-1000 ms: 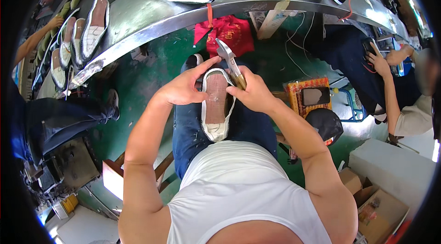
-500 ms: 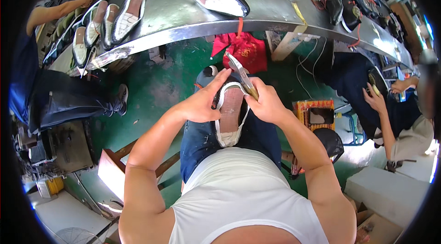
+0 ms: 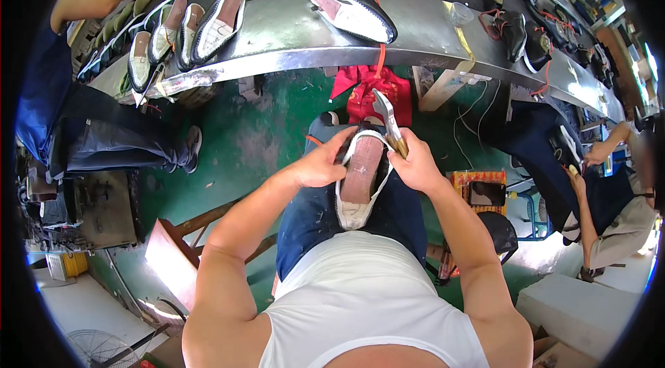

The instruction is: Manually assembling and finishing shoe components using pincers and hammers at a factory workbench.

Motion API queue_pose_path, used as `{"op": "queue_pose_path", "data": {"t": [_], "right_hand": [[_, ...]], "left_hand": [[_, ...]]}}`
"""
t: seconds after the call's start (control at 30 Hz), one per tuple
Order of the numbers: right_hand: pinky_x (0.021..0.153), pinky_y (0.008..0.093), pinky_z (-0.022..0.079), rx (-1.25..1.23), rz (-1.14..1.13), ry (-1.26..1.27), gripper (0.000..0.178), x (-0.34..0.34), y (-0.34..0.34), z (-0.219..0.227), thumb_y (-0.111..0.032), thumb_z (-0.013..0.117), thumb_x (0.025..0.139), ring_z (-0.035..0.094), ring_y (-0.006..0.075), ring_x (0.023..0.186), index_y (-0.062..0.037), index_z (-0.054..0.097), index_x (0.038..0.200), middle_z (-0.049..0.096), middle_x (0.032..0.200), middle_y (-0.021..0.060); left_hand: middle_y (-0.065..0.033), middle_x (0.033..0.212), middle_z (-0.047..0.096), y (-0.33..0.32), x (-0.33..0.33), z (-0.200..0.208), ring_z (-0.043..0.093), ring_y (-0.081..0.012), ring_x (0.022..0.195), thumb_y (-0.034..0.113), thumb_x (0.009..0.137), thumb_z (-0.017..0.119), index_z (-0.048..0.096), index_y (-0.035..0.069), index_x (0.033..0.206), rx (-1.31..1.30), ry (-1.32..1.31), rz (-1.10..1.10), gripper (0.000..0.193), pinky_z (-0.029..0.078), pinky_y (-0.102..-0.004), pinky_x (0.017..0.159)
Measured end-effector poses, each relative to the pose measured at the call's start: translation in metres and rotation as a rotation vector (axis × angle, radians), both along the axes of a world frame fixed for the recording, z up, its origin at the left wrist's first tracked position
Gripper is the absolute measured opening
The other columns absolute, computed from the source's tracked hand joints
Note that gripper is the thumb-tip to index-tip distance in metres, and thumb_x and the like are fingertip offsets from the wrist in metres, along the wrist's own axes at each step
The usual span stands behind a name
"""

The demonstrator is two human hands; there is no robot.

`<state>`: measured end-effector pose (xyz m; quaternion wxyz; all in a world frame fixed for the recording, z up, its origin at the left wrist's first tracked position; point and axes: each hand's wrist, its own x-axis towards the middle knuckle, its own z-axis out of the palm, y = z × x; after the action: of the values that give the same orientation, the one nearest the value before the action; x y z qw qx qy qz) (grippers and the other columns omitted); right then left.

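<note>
On my lap lies a shoe upper on its last (image 3: 361,177), bottom up, with a reddish-brown insole board and a whitish turned-in rim. My left hand (image 3: 323,162) grips its left side near the far end; some of the fingers are hidden behind the shoe. A pair of metal pliers (image 3: 386,113) with yellowish-brown handles is held in my right hand (image 3: 418,164), closed around the handles. Their metal head points away from me, above the shoe's far right edge, and I cannot tell whether the jaws touch it.
Ahead runs a metal-edged bench (image 3: 277,25) carrying several similar shoes (image 3: 219,25) and a clear plastic cup (image 3: 457,14). Red cloth (image 3: 384,94) hangs below its edge. One co-worker (image 3: 52,105) stands at the left; another (image 3: 613,209) sits at the right handling a shoe.
My view has shifted, so the bench and lap appear lower and further right. The pliers remain in my right hand by the shoe's far edge, and my left hand still grips the shoe.
</note>
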<state>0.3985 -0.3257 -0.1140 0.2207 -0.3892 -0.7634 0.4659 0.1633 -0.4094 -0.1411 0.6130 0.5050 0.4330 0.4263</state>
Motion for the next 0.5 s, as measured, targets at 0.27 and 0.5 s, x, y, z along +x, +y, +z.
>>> {"op": "queue_pose_path", "data": {"t": [0.27,0.5], "right_hand": [[0.078,0.0306,0.051,-0.249,0.050,0.297,0.030,0.002,0.002,-0.005,-0.017,0.063,0.095,0.065,0.0156,0.090,0.0005,0.052,0.117,0.068,0.099,0.0102],[0.075,0.0294,0.053,-0.529,0.205,0.059,0.033,0.040,-0.056,0.041,-0.021,0.057,0.098,0.066,0.0131,0.086,0.0017,0.055,0.122,0.069,0.102,0.0074]], "left_hand": [[-0.0092,0.134,0.048,0.006,0.010,0.004,0.046,-0.0191,0.125,0.027,0.086,0.077,0.039,0.010,0.145,0.038,-0.131,0.170,0.072,0.038,-0.0344,0.105],[-0.0170,0.156,0.019,-0.007,-0.011,-0.014,0.015,-0.0264,0.148,0.043,0.100,0.052,0.033,0.009,0.147,0.192,0.142,0.274,0.061,0.015,-0.0386,0.118]]}}
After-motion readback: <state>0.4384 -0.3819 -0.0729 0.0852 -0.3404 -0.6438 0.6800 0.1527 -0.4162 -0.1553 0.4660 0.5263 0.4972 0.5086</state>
